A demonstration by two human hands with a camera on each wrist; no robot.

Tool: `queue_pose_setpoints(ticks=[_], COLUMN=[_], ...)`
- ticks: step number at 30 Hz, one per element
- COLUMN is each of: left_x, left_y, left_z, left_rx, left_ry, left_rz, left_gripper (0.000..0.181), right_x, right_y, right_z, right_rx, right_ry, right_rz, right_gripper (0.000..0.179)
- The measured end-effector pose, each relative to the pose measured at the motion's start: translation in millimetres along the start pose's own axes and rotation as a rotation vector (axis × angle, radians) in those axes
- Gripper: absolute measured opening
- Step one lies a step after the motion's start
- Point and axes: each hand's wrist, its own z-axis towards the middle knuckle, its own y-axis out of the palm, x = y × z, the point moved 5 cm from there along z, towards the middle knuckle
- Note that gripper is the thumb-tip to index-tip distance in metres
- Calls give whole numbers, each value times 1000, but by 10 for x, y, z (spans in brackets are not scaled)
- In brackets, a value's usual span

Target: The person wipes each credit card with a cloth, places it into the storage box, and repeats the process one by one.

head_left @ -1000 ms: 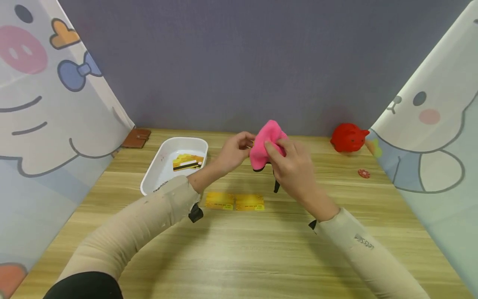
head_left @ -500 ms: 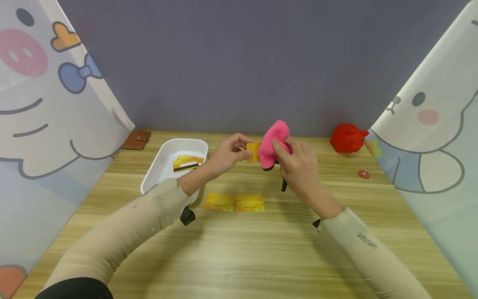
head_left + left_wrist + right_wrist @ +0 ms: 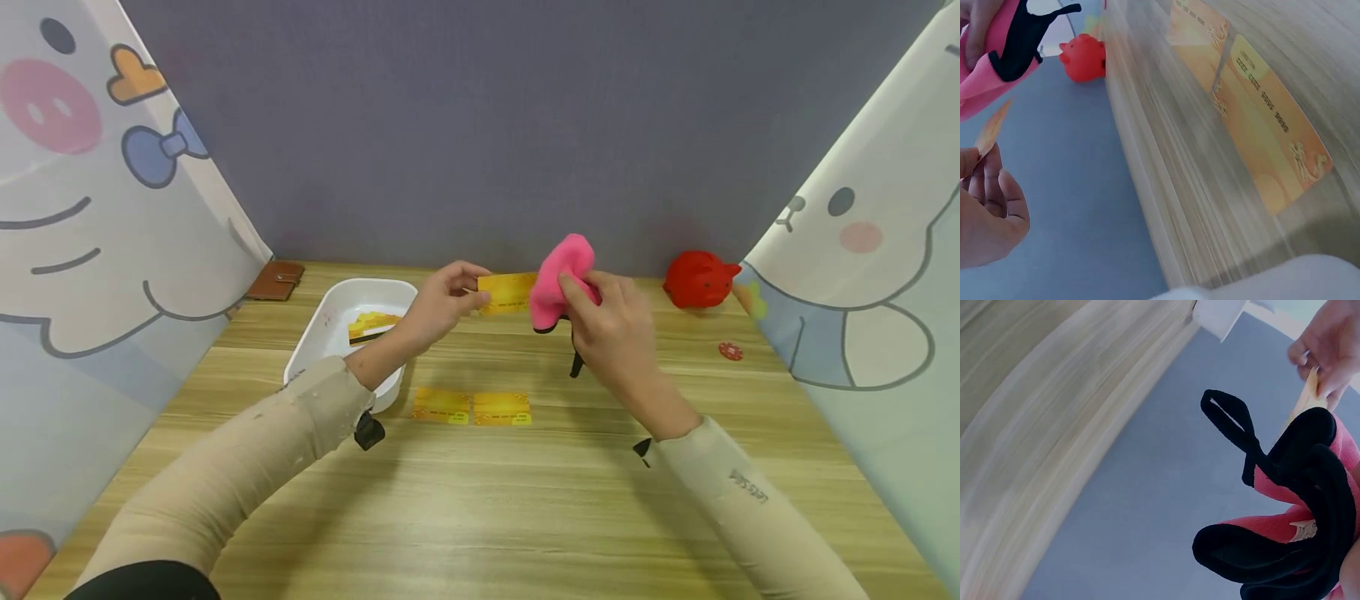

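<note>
The left hand (image 3: 438, 307) pinches a yellow card (image 3: 507, 294) — the right hand (image 3: 618, 327) grips a pink pouch (image 3: 552, 279) at its three o'clock! Flat cards (image 3: 441, 406) at six, seemingly done; tray cards (image 3: 372, 322) towards nine, perhaps waiting.

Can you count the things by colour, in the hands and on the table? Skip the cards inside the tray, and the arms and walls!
White: 1 (tray)
Yellow: 3 (held card, left flat card, right flat card)
Pink: 1 (cloth)
Red: 2 (pig, chip)
Brown: 1 (wallet)
Total: 8
</note>
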Motion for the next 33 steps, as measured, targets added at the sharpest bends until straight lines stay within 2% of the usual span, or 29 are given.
queue_pose_setpoints(ticks=[5, 11, 23, 33], left_x=[30, 72, 85, 106], left_y=[97, 189, 299, 354], left_z=[41, 81, 105, 60], left_rx=[10, 4, -1, -54], left_ry=[5, 11, 4, 6], left_rz=[15, -4, -12, -43], left_gripper=[33, 33, 32, 27], right_x=[-142, -213, -266, -264], right_y=[11, 38, 63, 87], right_z=[69, 102, 115, 82], right_rx=[26, -9, -22, -54], right_ry=[-57, -54, -61, -58], right_rz=[-5, 6, -5, -9], right_gripper=[18, 23, 21, 24])
